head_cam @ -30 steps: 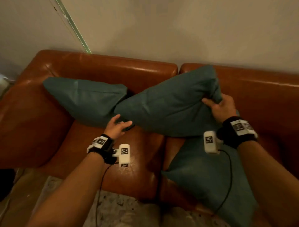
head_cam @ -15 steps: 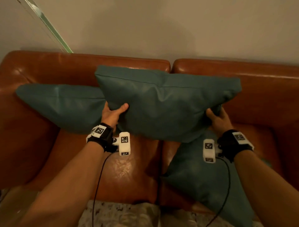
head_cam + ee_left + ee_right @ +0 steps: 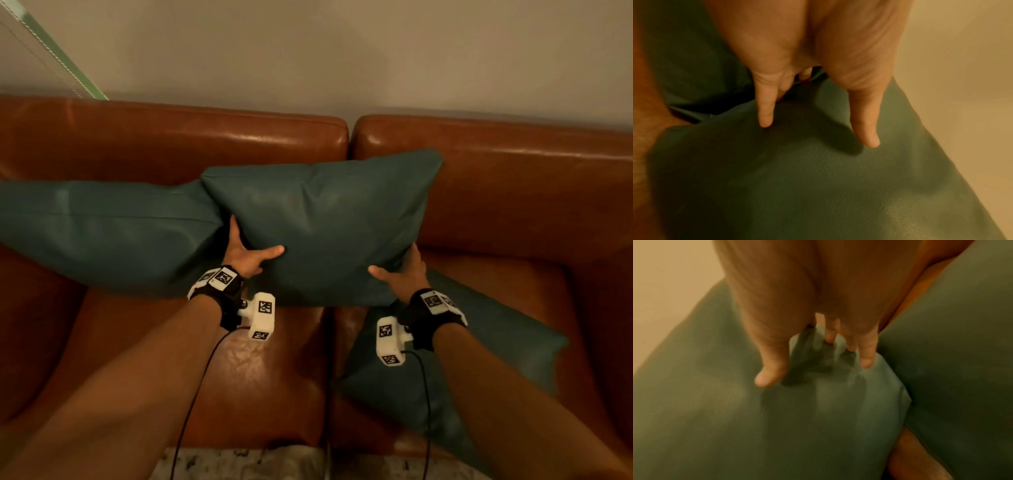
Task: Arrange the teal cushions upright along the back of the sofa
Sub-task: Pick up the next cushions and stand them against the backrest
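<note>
Three teal cushions are on a brown leather sofa [image 3: 171, 137]. The middle cushion [image 3: 325, 226] stands upright against the backrest at the centre seam. My left hand [image 3: 248, 255] grips its lower left edge, thumb in front and fingers behind. My right hand [image 3: 400, 274] grips its lower right corner the same way. In the left wrist view my left hand [image 3: 818, 133] straddles the cushion's edge [image 3: 818, 186]; in the right wrist view my right hand [image 3: 817, 371] pinches the corner [image 3: 777, 426]. A second cushion [image 3: 102, 233] leans on the backrest at left. A third cushion [image 3: 496, 349] lies flat on the right seat.
A plain wall [image 3: 342, 51] rises behind the sofa, and a green strip [image 3: 51, 51] runs diagonally at the top left. The left seat [image 3: 257, 377] shows bare leather. A pale patterned rug [image 3: 239, 462] lies at the sofa's front edge.
The middle cushion went from tilted to level, then came down and back against the backrest. Both hands moved along with it, holding its lower side edges.
</note>
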The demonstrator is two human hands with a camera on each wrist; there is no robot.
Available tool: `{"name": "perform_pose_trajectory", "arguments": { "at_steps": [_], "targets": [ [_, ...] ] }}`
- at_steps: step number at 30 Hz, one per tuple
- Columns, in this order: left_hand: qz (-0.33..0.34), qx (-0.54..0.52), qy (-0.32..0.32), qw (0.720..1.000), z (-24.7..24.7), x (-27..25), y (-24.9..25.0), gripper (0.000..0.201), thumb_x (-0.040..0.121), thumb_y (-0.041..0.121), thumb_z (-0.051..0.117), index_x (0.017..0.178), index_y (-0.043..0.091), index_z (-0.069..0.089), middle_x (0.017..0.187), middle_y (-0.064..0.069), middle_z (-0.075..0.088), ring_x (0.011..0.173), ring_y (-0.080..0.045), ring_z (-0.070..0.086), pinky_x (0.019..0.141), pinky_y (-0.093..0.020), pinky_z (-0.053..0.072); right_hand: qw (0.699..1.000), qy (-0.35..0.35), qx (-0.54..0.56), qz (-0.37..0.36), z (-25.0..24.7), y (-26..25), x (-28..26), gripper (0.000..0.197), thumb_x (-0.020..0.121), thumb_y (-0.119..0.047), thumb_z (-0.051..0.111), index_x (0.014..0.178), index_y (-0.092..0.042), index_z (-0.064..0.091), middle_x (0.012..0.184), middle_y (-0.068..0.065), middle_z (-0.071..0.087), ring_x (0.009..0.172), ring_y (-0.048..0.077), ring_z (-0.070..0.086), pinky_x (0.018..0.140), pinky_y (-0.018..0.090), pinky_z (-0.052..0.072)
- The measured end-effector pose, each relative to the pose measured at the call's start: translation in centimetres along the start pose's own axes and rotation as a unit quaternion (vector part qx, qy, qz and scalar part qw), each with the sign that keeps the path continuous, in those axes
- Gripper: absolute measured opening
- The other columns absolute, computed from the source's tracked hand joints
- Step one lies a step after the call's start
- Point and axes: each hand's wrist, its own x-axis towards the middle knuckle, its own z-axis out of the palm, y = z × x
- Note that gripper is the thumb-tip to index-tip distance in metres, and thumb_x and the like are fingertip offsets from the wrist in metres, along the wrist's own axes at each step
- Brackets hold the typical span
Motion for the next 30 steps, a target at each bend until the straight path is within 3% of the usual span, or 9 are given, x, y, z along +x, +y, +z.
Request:
{"name": "perform_pose_trajectory", "arguments": {
  "at_steps": [6,9,10,12,14,16,19,24,30],
  "targets": [
    [0.021,0.009,0.015,1.000,0.0,0.7,-2.2,0.126,0.065,0.015,0.085,0.146,0.057,-0.003,0.154,0.015,0.032,0.136,-0.021,0.040,0.101,-0.048,0.044,0.997,0.002,-0.074,-0.010,1.0,0.5,1.1,0.099,0.082,-0.028,0.071,0.153,-0.021,0.003,0.155,0.018,0.021,0.140,0.038,0.030,0.113,0.045,0.028],
    [0.023,0.019,0.029,0.999,0.2,0.4,-3.2,0.130,0.052,0.033,0.089,0.144,0.059,0.000,0.151,0.016,0.036,0.135,-0.017,0.042,0.110,-0.052,0.040,0.978,0.064,-0.168,-0.106,2.0,3.4,-1.6,0.072,0.084,-0.021,0.065,0.145,-0.012,0.030,0.142,0.021,0.043,0.124,0.041,0.048,0.101,0.047,0.042],
    [0.023,0.018,0.033,0.999,0.4,0.3,-3.5,0.132,0.049,0.036,0.089,0.144,0.057,0.000,0.152,0.014,0.038,0.135,-0.016,0.043,0.110,-0.052,0.039,0.948,0.055,-0.244,-0.195,2.8,5.1,-3.0,0.056,0.081,-0.020,0.062,0.134,-0.010,0.045,0.128,0.023,0.054,0.112,0.044,0.055,0.092,0.050,0.049],
    [0.023,0.020,0.046,0.998,1.2,-0.2,-3.5,0.131,0.052,0.036,0.087,0.147,0.053,-0.001,0.152,0.012,0.040,0.133,-0.017,0.045,0.111,-0.051,0.039,0.857,-0.112,-0.394,-0.312,5.0,9.6,-5.3,0.046,0.069,-0.024,0.065,0.113,-0.011,0.061,0.108,0.021,0.063,0.101,0.046,0.061,0.084,0.055,0.052],
    [0.021,0.024,0.056,0.998,2.2,-1.2,-3.2,0.126,0.059,0.035,0.086,0.149,0.051,-0.002,0.151,0.012,0.041,0.132,-0.019,0.048,0.109,-0.051,0.040,0.713,-0.272,-0.563,-0.319,6.0,13.1,-6.4,0.061,0.070,-0.035,0.068,0.127,-0.017,0.057,0.129,0.020,0.057,0.130,0.047,0.044,0.103,0.063,0.036],
    [0.015,0.021,0.055,0.998,3.6,-2.6,-3.2,0.117,0.071,0.027,0.081,0.151,0.046,-0.003,0.150,0.015,0.039,0.130,-0.019,0.049,0.106,-0.050,0.042,0.638,-0.319,-0.645,-0.274,5.0,14.5,-7.1,0.058,0.088,-0.036,0.052,0.143,-0.022,0.041,0.151,0.015,0.035,0.146,0.039,0.015,0.117,0.060,0.004],
    [0.015,0.002,0.076,0.997,5.9,-5.6,-3.7,0.099,0.083,0.016,0.072,0.154,0.037,0.005,0.144,0.015,0.037,0.121,-0.010,0.045,0.108,-0.049,0.039,0.665,-0.280,-0.624,-0.300,2.8,13.5,-7.3,0.059,0.092,-0.046,0.017,0.130,-0.024,0.056,0.144,0.010,0.043,0.138,0.034,0.031,0.117,0.055,0.001],
    [-0.007,-0.001,0.066,0.998,12.4,-9.8,-5.1,0.088,0.080,0.026,0.075,0.151,0.039,0.023,0.159,-0.007,0.027,0.137,-0.021,0.041,0.104,-0.048,0.043,0.774,-0.198,-0.489,-0.351,-5.0,9.9,-5.6,0.025,0.086,-0.024,0.054,0.107,-0.024,0.068,0.118,0.008,0.061,0.115,0.030,0.054,0.105,0.040,0.027],
    [0.010,-0.014,-0.006,1.000,22.5,-14.1,-4.9,0.090,0.072,0.030,0.080,0.148,0.034,0.033,0.153,-0.013,0.038,0.140,-0.018,0.039,0.110,-0.044,0.039,0.874,-0.134,-0.339,-0.323,-15.5,4.7,-3.1,0.021,0.083,-0.019,0.062,0.102,-0.022,0.070,0.110,0.009,0.066,0.110,0.033,0.059,0.086,0.037,0.044]
  ]
}}
